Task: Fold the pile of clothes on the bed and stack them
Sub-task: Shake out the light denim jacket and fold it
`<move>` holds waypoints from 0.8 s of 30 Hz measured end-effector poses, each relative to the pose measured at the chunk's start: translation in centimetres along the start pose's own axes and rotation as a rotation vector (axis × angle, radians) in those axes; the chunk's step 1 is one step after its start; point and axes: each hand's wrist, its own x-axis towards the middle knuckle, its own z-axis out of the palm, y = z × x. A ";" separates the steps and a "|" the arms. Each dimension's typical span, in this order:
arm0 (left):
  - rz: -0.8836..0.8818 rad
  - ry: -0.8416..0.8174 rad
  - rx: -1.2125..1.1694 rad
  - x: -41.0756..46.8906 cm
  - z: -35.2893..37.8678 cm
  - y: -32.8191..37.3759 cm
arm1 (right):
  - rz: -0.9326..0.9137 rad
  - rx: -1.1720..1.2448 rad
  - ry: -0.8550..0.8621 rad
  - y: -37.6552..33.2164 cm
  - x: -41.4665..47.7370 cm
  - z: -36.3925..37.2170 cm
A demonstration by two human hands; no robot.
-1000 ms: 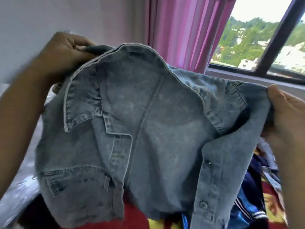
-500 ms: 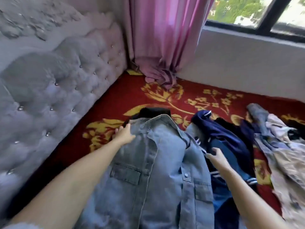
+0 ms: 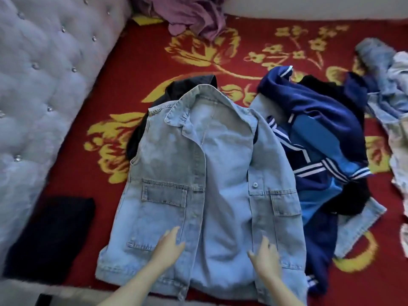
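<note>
The pale-blue denim jacket (image 3: 198,173) lay open on the red floral bed (image 3: 123,80). The left hand (image 3: 170,241) and right hand (image 3: 265,250) rested flat on its lower panels, holding nothing. It looked stiffish and weighty, best gripped at the side seams.

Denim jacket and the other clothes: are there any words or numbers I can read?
None: no words, labels or numbers can be read.
The denim jacket shows only pockets and a button; the blue jacket only white stripes; the red bedcover only yellow flowers.
</note>
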 end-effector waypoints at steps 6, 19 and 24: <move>0.163 0.121 -0.044 2.8 0.7 4.2 | -0.020 -0.100 0.088 1.7 1.9 1.8; 0.512 0.433 -0.079 15.6 -2.0 26.0 | -0.050 -0.020 0.078 3.5 7.1 3.1; 0.216 0.392 -0.568 20.0 -4.2 30.3 | -0.133 0.064 0.158 3.6 7.3 4.2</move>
